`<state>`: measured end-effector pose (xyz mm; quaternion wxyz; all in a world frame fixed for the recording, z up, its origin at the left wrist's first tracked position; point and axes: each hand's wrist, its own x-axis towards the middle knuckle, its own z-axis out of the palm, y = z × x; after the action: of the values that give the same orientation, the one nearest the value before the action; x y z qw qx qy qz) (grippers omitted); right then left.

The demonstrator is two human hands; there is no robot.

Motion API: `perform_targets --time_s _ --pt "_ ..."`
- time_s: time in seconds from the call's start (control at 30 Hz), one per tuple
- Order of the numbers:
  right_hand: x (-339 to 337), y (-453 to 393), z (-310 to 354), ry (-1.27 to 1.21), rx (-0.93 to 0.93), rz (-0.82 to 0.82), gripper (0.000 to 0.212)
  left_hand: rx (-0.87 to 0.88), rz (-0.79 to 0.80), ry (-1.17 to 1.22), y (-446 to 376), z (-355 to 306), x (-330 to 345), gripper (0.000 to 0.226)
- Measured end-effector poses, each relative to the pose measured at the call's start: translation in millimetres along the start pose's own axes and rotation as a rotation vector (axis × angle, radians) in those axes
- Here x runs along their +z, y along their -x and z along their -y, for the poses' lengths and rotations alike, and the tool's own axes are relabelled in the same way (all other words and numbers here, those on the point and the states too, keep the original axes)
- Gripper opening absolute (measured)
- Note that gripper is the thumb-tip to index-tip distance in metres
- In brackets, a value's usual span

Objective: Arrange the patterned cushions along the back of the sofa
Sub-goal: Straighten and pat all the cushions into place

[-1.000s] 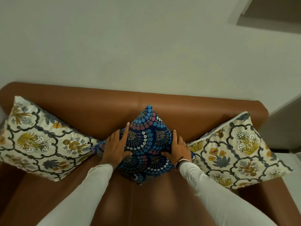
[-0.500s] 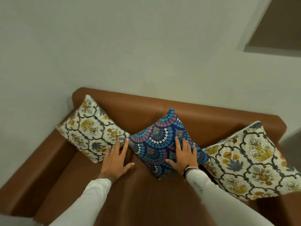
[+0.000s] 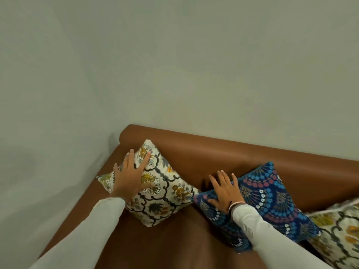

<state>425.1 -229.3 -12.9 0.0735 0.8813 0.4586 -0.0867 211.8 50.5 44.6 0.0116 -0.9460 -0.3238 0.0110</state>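
Three patterned cushions stand on their corners against the back of a brown leather sofa: a cream floral cushion at the left end, a navy fan-print cushion beside it, and another cream floral cushion at the right edge. No writing is legible. The left hand lies flat, fingers spread, on the left cushion; the right hand rests open-fingered on the navy cushion's left corner.

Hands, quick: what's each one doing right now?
Left hand: open, fingers spread, flat on the cream floral cushion; holding nothing.
Right hand: open, flat on the blue patterned cushion; holding nothing.
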Motion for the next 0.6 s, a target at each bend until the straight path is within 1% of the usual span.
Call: perform_targets --time_s 0.07,0.13,0.3,0.47,0.6 --pt "6.4 -13.8 7.5 0.041 -0.017 0.029 0.086 0.047 0.037 -0.049 -23.0 7.2 10.7 0.124" --pt "15.2 -20.9 10.5 0.061 0.006 0.074 0.085 0.081 0.066 -0.054 -37.2 4.4 26.6 0.125" --pt "38.4 -20.4 -11.2 0.103 0.161 0.249 0.086 0.110 0.070 0.014 -59.8 -26.9 60.6 0.124" --pt "50.3 -7.8 -24.4 0.155 0.162 0.186 0.084 0.124 0.019 -0.010 -61.7 -50.6 72.3 0.122" --pt "48.4 -6.8 -24.1 0.152 0.168 0.194 0.083 0.119 0.022 0.007 -59.9 -53.1 71.6 0.122"
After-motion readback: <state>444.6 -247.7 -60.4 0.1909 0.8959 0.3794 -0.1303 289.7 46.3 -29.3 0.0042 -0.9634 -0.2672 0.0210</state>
